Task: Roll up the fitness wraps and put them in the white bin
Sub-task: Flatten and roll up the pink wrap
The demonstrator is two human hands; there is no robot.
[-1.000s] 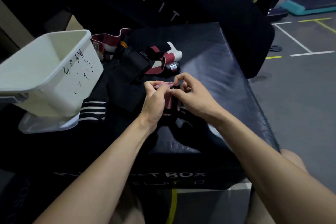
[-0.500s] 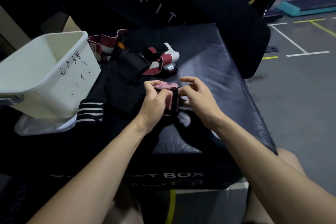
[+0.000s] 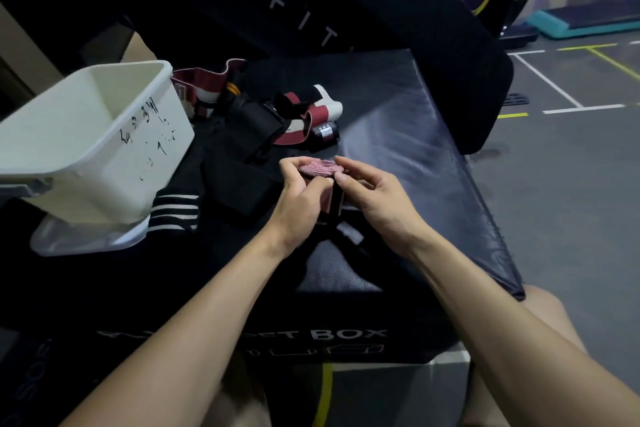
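Both hands meet over the middle of the black padded box (image 3: 398, 135). Left hand (image 3: 298, 199) is curled round a rolled pink wrap (image 3: 320, 168) — thumb and fingers pinching its upper edge, spiral end of the roll facing up. Right hand (image 3: 374, 198) grips the same roll from the other side, index finger laid over the top rim & thumb pressed against the side. A dark tail of the wrap hangs down between the palms; can't tell how much is left loose.

White bin (image 3: 114, 135) sits at the left on a clear lid (image 3: 83, 239), tilted a bit, w/ black handwriting on its side. It's well apart from the roll; what can be seen of its inside holds nothing.

Behind the hands: a red-and-white wrap (image 3: 311, 113) lying loose w/ a small rolled dark wrap (image 3: 325, 132) just beside it, plus another red-and-white band (image 3: 204, 85) near the bin's far corner. A black piece with white stripes (image 3: 175, 211) lies next to the bin, a black pad (image 3: 239, 184) between it and the left hand. Grey gym floor (image 3: 561, 204) w/ painted lines at right.
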